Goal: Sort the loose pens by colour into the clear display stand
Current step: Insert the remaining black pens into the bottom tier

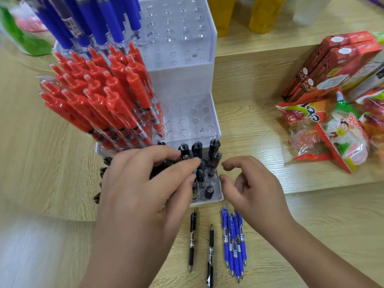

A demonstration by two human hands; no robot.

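A clear stepped display stand (187, 80) stands on the wooden table. Blue pens (93, 21) fill its top tier at the left, red pens (108, 96) the middle tier, and black pens (207, 154) the lowest tier. My left hand (141, 188) lies over the black pens, its fingertips pinching one of them in the front rows. Just right of the stand's front corner hovers my right hand (249, 183), fingers curled and holding nothing. Two loose black pens (192, 238) and a bunch of loose blue pens (234, 242) lie on the table in front of the stand.
Snack packets (332, 132) and red cartons (332, 65) are piled at the right on a raised wooden step. Yellow cups (264, 13) stand at the back. A green container (18, 36) sits at the far left.
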